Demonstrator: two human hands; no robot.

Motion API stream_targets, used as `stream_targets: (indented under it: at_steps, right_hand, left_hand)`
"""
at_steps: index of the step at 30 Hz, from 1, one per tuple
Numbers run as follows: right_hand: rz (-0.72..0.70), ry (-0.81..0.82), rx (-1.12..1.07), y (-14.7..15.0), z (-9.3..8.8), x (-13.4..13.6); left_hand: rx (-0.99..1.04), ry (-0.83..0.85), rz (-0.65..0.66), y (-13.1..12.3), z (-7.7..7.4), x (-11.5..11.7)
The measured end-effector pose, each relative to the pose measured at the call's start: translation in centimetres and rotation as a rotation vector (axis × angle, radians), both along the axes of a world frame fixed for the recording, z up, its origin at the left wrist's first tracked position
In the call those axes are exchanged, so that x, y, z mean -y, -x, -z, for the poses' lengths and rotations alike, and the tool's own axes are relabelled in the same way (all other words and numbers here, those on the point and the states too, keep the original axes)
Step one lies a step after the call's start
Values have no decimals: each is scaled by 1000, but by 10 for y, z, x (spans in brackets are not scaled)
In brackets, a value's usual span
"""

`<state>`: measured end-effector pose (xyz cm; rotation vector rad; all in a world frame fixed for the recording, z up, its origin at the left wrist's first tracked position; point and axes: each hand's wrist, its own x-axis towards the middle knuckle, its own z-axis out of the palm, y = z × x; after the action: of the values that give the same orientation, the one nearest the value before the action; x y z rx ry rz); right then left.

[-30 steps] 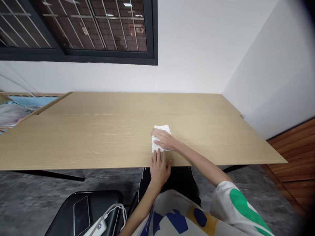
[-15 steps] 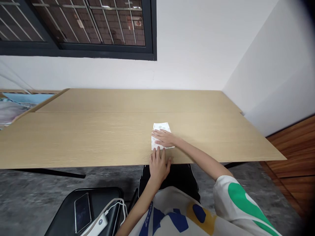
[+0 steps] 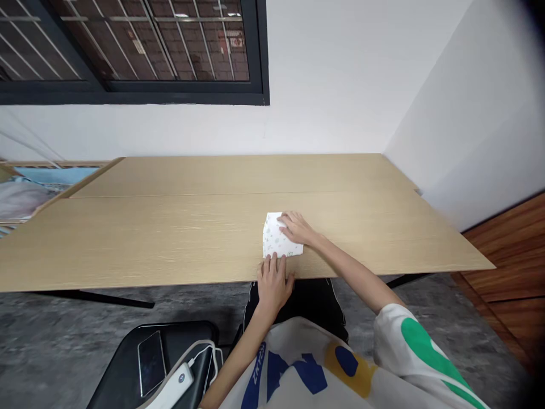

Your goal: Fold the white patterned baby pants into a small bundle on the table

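Note:
A small white folded sheet with a fine printed pattern [image 3: 277, 241] lies flat near the front of the table; whether it is paper or cloth I cannot tell. My left hand [image 3: 273, 284] rests at the table's front edge, its outstretched fingertips touching the sheet's near edge. Over the sheet's upper right corner lies my right hand [image 3: 297, 228], fingers bent a little and thumb apart, covering that corner. Neither hand grips anything that I can see.
The wooden table [image 3: 170, 233] stands against a white wall under a barred window [image 3: 183, 85]. At lower left, a black chair [image 3: 123, 363] bears a phone [image 3: 151, 363] and a white power strip [image 3: 172, 389] with cables. A wooden cabinet [image 3: 511, 261] is at right.
My right hand has slid from the middle of the sheet to its upper right corner, uncovering more of the print. My left hand stays at the near edge. The view has shifted slightly.

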<state>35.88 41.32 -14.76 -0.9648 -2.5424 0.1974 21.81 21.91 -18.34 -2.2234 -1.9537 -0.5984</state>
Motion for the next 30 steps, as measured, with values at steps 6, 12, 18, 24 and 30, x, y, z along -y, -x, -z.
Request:
stream_targets:
  at_steps: [6, 12, 18, 24, 30]
  right_hand:
    - [-239, 156, 10, -47, 9, 83]
    - [-240, 240, -109, -76, 31, 129]
    - [-12, 411, -367, -72, 18, 133]
    - [243, 435, -605, -53, 19, 106]
    - [440, 277, -712, -33, 26, 71]
  left_hand:
    - [39, 35, 40, 12, -12, 22]
    - [131, 261, 245, 55, -32, 19]
    - [267, 312, 346, 79, -27, -6]
    - [548, 189, 184, 63, -20, -45]
    - [777, 148, -16, 44, -18, -78]
